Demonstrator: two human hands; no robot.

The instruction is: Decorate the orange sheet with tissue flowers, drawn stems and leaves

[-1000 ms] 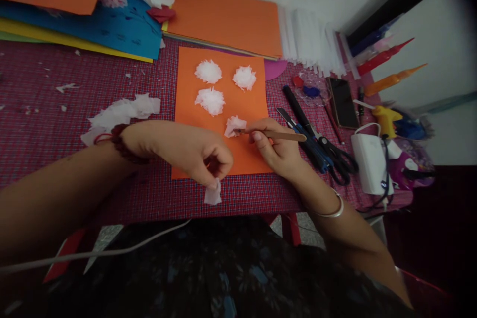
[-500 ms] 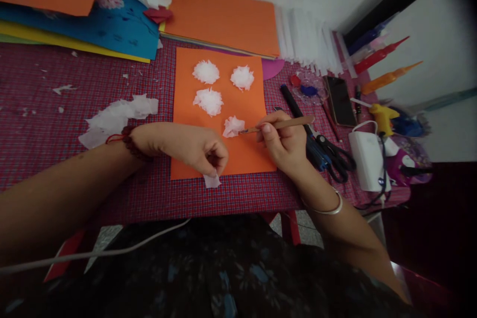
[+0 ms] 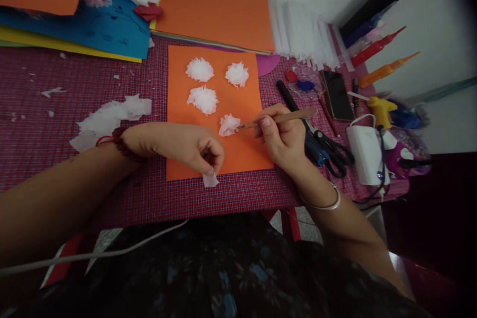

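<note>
An orange paper sheet (image 3: 238, 159) lies in front of me with several white tissue tufts on it, such as the full, frilly one (image 3: 202, 100) left of centre. Pinched in my left hand (image 3: 197, 149), over the sheet's near edge, is a small square of white tissue paper (image 3: 210, 180). My right hand (image 3: 283, 136) is closed around a slim brown wooden stick (image 3: 298, 115), held like a pen. The stick's thin tip meets or nearly meets the smallest tissue tuft (image 3: 229, 125). Overlapping tissue squares (image 3: 108, 117) lie beyond my left wrist.
Right of the sheet are scissors (image 3: 331, 151), a blue-handled tool (image 3: 315, 146), a black marker (image 3: 286, 97), a phone (image 3: 337, 95) and a white power box (image 3: 365, 154) with cables. Behind lie stacked orange sheets (image 3: 216, 7), white strips (image 3: 301, 30) and blue card (image 3: 122, 35).
The whole view has shifted slightly, so things sit a little further left. Both hands keep their grips, and the stick's tip stays at the smallest tuft.
</note>
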